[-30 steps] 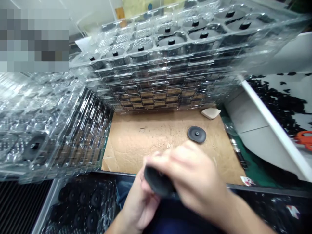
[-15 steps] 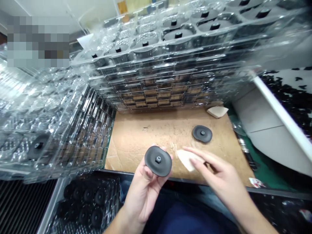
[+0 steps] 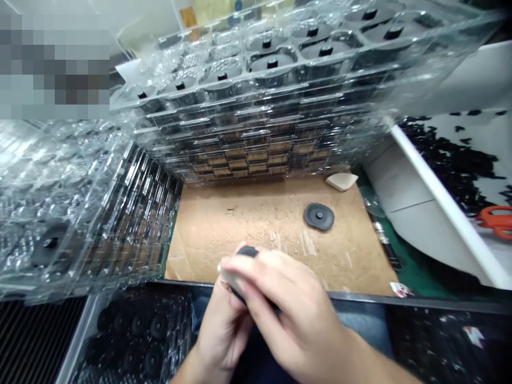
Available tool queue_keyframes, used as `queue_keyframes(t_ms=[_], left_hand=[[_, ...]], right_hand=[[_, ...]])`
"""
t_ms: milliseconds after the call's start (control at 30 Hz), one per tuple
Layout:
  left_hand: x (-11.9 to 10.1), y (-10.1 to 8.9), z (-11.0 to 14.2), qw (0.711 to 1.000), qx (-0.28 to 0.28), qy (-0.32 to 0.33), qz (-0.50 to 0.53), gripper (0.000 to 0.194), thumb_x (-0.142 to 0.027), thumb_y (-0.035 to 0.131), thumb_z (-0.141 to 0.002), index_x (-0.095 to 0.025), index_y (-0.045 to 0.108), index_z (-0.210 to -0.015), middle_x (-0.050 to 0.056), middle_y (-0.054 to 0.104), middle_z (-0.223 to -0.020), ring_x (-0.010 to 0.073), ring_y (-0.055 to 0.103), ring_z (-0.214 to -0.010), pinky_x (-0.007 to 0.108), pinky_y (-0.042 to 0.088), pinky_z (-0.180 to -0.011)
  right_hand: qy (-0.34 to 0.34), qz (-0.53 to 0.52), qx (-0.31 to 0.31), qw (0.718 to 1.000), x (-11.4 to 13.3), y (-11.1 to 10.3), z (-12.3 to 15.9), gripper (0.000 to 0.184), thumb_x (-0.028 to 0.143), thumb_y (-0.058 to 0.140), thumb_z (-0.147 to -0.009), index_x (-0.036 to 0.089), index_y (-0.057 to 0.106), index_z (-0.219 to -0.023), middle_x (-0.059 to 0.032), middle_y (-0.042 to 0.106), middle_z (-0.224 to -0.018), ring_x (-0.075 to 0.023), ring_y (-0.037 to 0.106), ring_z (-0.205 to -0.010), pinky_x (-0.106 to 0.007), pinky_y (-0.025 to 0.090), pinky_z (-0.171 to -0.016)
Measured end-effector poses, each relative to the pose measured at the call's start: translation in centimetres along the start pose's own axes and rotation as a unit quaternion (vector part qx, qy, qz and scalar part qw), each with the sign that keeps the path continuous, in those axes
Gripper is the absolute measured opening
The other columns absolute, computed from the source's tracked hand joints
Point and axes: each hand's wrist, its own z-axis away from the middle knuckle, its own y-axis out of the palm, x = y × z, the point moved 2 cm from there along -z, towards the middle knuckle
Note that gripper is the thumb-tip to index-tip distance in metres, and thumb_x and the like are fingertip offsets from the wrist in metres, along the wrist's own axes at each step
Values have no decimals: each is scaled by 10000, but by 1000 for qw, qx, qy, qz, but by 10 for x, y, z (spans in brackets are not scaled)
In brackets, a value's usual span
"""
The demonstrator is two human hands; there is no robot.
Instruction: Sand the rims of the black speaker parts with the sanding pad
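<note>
My left hand (image 3: 224, 325) holds a black round disc (image 3: 247, 252) from below, over the near edge of the cardboard sheet (image 3: 276, 234). Only the disc's top edge shows. My right hand (image 3: 288, 304) lies over the disc, its fingers pressing a small pale cloth-like piece (image 3: 229, 276) against the disc's face. A second black disc (image 3: 319, 217) with a small centre hub lies flat on the cardboard, farther off and to the right of both hands.
Stacks of clear plastic trays (image 3: 260, 101) holding black discs rise behind and to the left (image 3: 72, 202). A tray of discs (image 3: 132, 336) sits low left. A white wedge (image 3: 341, 181) lies far right on the cardboard. Orange scissors (image 3: 496, 220) and black bits lie on the right.
Half a second ago the disc's face showed in my left hand and my right hand held the pale piece off to the right. Now my right hand covers the disc with it.
</note>
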Motion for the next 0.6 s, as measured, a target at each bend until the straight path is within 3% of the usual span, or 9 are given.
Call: queue_keyframes(t_ms=[100,200,300,367,400,433,533,600], left_hand=[[-3,-4,0,1000,7,1,8,522,-154,811,-503,-282,668,-988,-5,698,-1013,154,621,-944,189,480,-812],[-1,-4,-2,1000,17,-14,12,595,-179,830,-467,-252,651,-1029,7,697,-983,134,627,-876,165,480,-777],[1,1,-2,998,33,-50,14,563,-220,804,-535,-228,630,-1070,20,680,-1023,146,611,-937,176,453,-828],[-1,6,0,996,63,-68,9,497,-256,790,-562,-204,648,-1035,26,689,-986,158,617,-929,192,452,-827],[-2,7,1,995,78,-69,9,475,-274,788,-565,-203,657,-1017,25,697,-959,162,627,-905,204,459,-816],[-4,7,2,994,87,-64,13,463,-288,785,-568,-214,662,-1008,23,704,-953,165,637,-883,216,465,-807],[-10,2,6,995,84,-55,29,472,-289,788,-562,-275,662,-1017,21,689,-1072,201,647,-920,256,465,-841],[-11,-3,6,995,73,-64,35,474,-290,784,-567,-290,659,-1024,18,672,-1121,221,635,-965,277,452,-881]], right_hand=[[41,-24,80,996,-2,-12,14,205,114,470,-846,186,627,-955,5,653,-772,-103,599,-678,-194,474,-638],[85,84,63,991,-5,-25,18,219,126,449,-858,185,630,-965,-11,640,-744,-126,580,-644,-229,449,-586],[-32,150,31,988,-2,-26,4,283,126,392,-885,178,647,-994,-20,605,-668,-148,513,-591,-287,386,-568],[-109,89,57,988,-6,-23,-6,308,124,371,-897,194,653,-999,-9,607,-669,-140,507,-603,-292,375,-590],[-113,60,60,990,-10,-23,-9,301,121,379,-898,198,648,-1008,-6,624,-705,-134,521,-630,-287,384,-611],[-91,47,50,993,-17,-23,-9,285,118,397,-894,197,639,-1023,-5,638,-745,-127,536,-657,-277,395,-629],[62,58,-18,996,-42,-23,9,228,147,464,-883,215,622,-1032,-12,665,-877,-129,587,-757,-239,440,-652],[161,33,-12,986,-59,-18,32,200,218,481,-886,253,631,-1013,-7,669,-945,-142,615,-841,-222,477,-666]])
